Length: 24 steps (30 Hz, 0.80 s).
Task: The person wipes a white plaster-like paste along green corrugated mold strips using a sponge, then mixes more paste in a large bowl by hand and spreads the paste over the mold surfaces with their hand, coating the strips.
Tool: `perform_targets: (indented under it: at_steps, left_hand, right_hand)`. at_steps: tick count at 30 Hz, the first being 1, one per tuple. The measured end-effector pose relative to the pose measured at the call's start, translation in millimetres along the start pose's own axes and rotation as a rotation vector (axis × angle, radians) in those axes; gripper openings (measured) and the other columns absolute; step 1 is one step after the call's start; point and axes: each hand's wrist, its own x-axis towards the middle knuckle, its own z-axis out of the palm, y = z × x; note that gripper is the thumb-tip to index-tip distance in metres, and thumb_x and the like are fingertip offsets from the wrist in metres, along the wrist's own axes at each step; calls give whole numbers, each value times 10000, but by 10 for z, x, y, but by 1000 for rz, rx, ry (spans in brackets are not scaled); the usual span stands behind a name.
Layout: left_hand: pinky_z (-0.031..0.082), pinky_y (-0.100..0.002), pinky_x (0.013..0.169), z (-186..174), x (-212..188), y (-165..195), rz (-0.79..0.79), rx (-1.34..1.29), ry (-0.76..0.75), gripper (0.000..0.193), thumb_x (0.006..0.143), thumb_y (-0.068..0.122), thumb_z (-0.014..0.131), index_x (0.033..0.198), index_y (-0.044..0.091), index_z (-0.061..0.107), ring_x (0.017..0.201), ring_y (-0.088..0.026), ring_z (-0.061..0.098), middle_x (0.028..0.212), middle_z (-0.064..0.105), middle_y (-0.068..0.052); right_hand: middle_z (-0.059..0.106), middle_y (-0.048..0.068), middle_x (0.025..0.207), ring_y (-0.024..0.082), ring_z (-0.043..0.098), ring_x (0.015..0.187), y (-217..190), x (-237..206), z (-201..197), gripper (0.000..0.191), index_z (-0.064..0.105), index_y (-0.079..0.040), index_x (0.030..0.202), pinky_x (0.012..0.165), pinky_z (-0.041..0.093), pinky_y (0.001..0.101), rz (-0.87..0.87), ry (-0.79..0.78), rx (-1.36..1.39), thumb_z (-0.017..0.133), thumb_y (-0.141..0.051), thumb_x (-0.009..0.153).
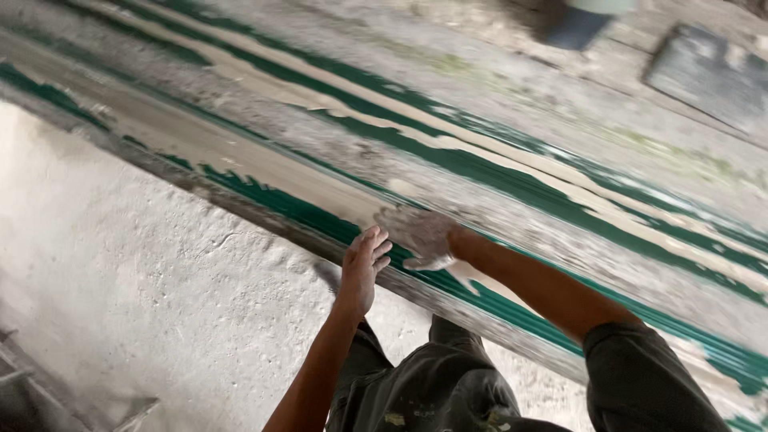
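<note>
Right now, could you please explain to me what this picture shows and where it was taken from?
This is a single view from a camera worn on a person's head, looking down at their own two bare hands; no machine is involved. The left hand rests flat on the edge of a long green panel, fingers spread and holding nothing. The right hand, dusted white, presses flat on the panel's face. The panel is ridged and streaked with pale filler or plaster, worn grey in places. To the left is a rough whitish wall. At the bottom you see the person's dark, paint-spotted clothes. The picture is somewhat blurred.
</note>
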Motion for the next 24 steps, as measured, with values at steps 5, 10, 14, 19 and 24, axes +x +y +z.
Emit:
perform_targets:
  at_steps: [5, 10, 14, 19, 24]
  left_hand:
    - [453, -453, 1117, 728, -393, -352, -56, 143, -61, 742, 1014, 520, 454, 1538, -2, 387, 1389, -324, 539, 1539, 507, -197]
    - [467, -444, 1090, 1330, -601, -642, -105, 160, -154, 737, 1002, 502, 490, 1527, -9, 414, 1371, -329, 550, 1518, 530, -204]
    - [479, -429, 1082, 1670, -728, -833, -166, 228, -218, 718, 1000, 503, 498, 1513, 6, 426, 1352, -303, 572, 1508, 539, -183]
    - [501, -410, 1023, 2040, -881, -1085, -211, 289, -263, 691, 983, 485, 537, 1471, -3, 491, 1266, -280, 630, 1444, 608, -177]
    - [517, -404, 1007, 2247, -1023, -1236, -222, 318, -355, 704, 987, 485, 574, 1467, -24, 505, 1226, -279, 635, 1424, 631, -202]
  right_hand:
    - [21, 112, 1713, 278, 33, 1582, 187, -1156, 768, 945, 50, -162, 1635, 1292, 42, 435, -77, 57, -75, 567, -577, 961]
    - [-34, 75, 1718, 258, -4, 1583, 290, -2120, 1410, 954, 18, -189, 1630, 1292, 2, 428, 28, -32, 25, 557, -597, 956]
    - [-64, 65, 1728, 252, -10, 1587, 298, -2820, 1819, 983, -19, -182, 1630, 1282, 13, 415, 96, -45, 76, 567, -575, 945]
    - [-50, 104, 1713, 247, -5, 1577, 300, -3524, 2522, 967, -20, -162, 1619, 1280, 1, 431, 226, -25, 9, 507, -646, 968]
    - [53, 137, 1723, 261, 74, 1592, 199, -4155, 3390, 872, 77, -58, 1626, 1297, 67, 384, 176, 583, 82, 331, -619, 1009]
